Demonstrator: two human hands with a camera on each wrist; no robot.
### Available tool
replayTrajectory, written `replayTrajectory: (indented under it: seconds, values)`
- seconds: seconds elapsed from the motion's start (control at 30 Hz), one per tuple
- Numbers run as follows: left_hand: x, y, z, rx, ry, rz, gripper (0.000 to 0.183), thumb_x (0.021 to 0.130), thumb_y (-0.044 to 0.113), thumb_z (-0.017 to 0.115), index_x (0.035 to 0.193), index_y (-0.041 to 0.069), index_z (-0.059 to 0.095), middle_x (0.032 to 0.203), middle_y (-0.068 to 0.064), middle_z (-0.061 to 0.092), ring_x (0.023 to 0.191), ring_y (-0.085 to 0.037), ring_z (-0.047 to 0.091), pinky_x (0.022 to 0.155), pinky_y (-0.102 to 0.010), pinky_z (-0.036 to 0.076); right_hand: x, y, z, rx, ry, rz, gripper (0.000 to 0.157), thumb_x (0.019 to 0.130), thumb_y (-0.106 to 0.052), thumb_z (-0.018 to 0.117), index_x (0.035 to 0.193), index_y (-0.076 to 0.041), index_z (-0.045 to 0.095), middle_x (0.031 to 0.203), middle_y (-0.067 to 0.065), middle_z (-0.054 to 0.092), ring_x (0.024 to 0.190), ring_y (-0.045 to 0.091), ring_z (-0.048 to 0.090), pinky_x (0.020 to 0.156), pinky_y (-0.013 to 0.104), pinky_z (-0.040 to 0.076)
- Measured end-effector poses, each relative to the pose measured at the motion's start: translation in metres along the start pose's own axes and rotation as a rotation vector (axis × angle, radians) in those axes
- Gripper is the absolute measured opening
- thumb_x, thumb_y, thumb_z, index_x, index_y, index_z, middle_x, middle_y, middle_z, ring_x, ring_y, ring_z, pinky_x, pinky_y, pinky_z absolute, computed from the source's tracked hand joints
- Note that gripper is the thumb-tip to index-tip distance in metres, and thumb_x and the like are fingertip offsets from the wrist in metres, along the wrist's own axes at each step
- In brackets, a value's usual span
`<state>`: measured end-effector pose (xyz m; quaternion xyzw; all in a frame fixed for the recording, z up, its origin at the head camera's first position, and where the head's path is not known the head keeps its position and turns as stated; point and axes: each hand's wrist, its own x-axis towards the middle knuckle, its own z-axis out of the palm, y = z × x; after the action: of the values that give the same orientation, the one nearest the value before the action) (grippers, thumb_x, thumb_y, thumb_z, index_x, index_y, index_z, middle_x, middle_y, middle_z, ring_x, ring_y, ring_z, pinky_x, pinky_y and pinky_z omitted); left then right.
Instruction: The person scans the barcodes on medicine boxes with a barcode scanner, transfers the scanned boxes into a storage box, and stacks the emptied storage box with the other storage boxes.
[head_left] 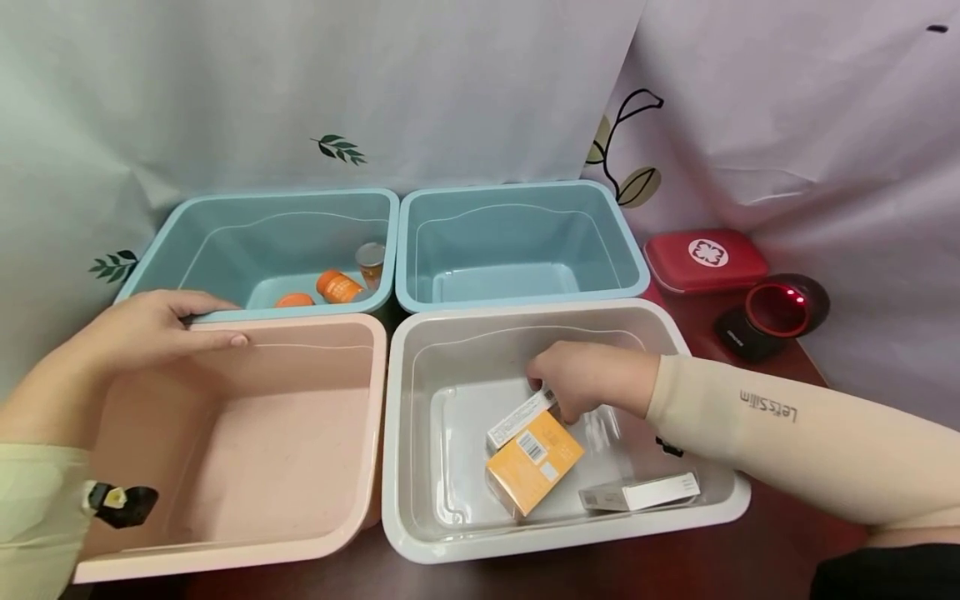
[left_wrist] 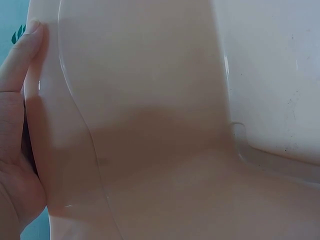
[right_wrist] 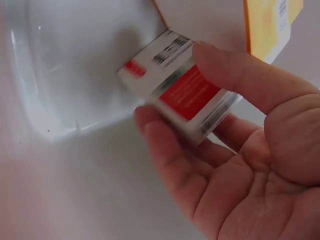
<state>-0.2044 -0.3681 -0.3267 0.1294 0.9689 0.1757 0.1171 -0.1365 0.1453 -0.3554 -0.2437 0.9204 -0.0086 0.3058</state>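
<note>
My right hand [head_left: 576,377] reaches into the grey-white bin [head_left: 420,546]. In the right wrist view its thumb and fingers pinch a small red-and-white carton [right_wrist: 192,95]. A yellow box [head_left: 534,462] with a barcode lies in the same bin, beside the pinched carton. Another white box [head_left: 651,493] lies near the bin's front wall. My left hand [head_left: 161,329] rests on the back rim of the pink bin [head_left: 292,450], where it meets a blue bin; the thumb lies along the rim in the left wrist view. Its other fingers are partly hidden.
Behind stand a left blue bin [head_left: 300,198] holding orange-capped bottles [head_left: 339,286] and a can [head_left: 371,262], and a right blue bin [head_left: 517,250]. On the right are a red case [head_left: 697,271] and a black scanner [head_left: 783,308] with red lights. A curtain [head_left: 450,83] hangs behind.
</note>
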Motion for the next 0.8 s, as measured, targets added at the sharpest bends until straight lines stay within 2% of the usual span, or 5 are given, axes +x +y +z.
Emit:
replayTrajectory:
  seconds: [0.13,0.27,0.4,0.57,0.8]
  values:
    - [-0.001,0.0,-0.001,-0.003,0.001,0.001,0.052,0.09,0.049,0.087,0.134,0.022,0.076,0.122,-0.004,0.076,0.095,0.0,0.06,0.076,-0.032,0.051,0.002,0.001,0.002,0.005,0.044,-0.04,0.032,0.076,0.003,0.091,0.093,-0.019,0.074,0.088,-0.004,0.067,0.083,0.02,0.058,0.071,0.032,0.053]
    - [-0.002,0.002,-0.002,-0.007,-0.002,0.002,0.052,0.09,0.048,0.087,0.133,0.022,0.077,0.122,-0.004,0.075,0.094,-0.002,0.06,0.075,-0.031,0.051,0.003,0.0,0.001,0.013,0.096,-0.073,0.024,0.081,0.0,0.09,0.09,-0.018,0.076,0.085,-0.004,0.069,0.079,0.018,0.058,0.073,0.033,0.054]
    - [-0.002,0.003,-0.002,-0.011,-0.003,0.001,0.051,0.09,0.048,0.087,0.133,0.022,0.077,0.121,-0.003,0.076,0.093,-0.001,0.061,0.075,-0.03,0.051,0.003,-0.001,-0.002,0.03,0.137,-0.094,0.023,0.082,-0.004,0.089,0.088,-0.021,0.075,0.084,-0.007,0.068,0.079,0.017,0.057,0.075,0.032,0.052]
    - [-0.001,0.003,-0.002,-0.02,-0.018,0.005,0.052,0.09,0.048,0.087,0.134,0.021,0.076,0.12,-0.004,0.076,0.093,-0.004,0.062,0.074,-0.031,0.052,-0.002,0.001,-0.013,0.15,0.18,-0.163,0.023,0.082,-0.006,0.087,0.083,-0.023,0.071,0.082,-0.012,0.066,0.078,0.014,0.057,0.073,0.031,0.051]
    - [-0.001,0.003,-0.002,-0.021,-0.012,0.004,0.052,0.09,0.048,0.087,0.133,0.021,0.076,0.119,-0.004,0.076,0.093,-0.004,0.062,0.074,-0.031,0.052,-0.016,0.003,-0.033,0.339,0.276,-0.275,0.018,0.086,-0.009,0.086,0.094,-0.021,0.076,0.086,-0.012,0.068,0.081,0.013,0.059,0.076,0.034,0.05]
